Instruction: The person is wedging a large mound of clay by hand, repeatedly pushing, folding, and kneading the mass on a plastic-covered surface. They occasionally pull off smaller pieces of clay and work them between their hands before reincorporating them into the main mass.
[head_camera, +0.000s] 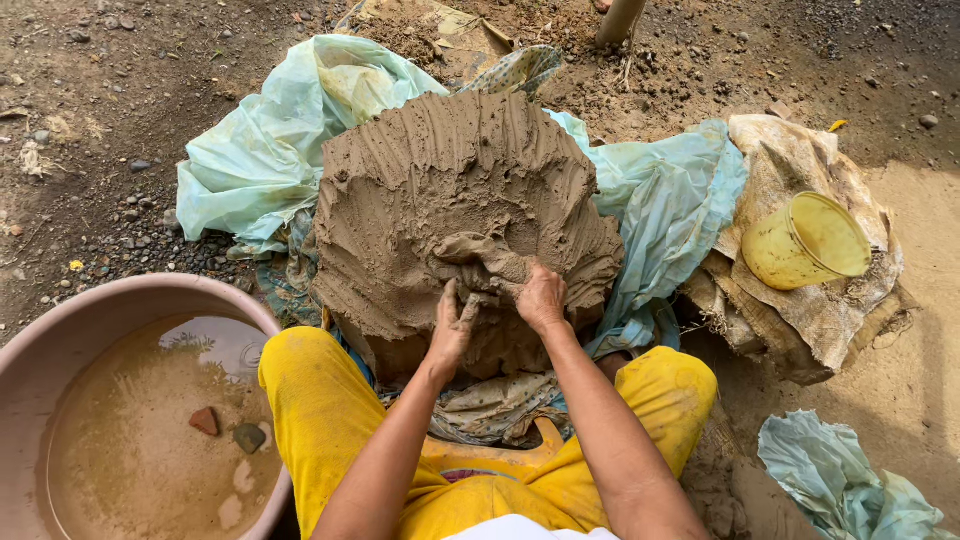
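seen from above, a seated person in yellow trousers works bare-handed at a large mound of wet brown clay set on the ground just ahead of the knees. the left hand is clamped on a lump of clay at the mound's near face, fingers curled into the soft mass. just beside it, the right hand grips the same lump from the other side, fingers sunk in and closed around it. the two hands sit close together, almost touching, both smeared with mud.

to the person's left, a broad pink basin holds murky brown water, with a reddish stone and a grey stone lying in the shallows. near the right knee a crumpled pale green plastic sheet rests on the dirt.

the mound itself bears finger-raked grooves across its top and stands on patterned cloth and light blue-green plastic sheeting that spreads out on both sides. to the right of the mound, a yellow plastic tub lies tipped on its side upon muddy sacking. beyond, bare earth strewn with pebbles.
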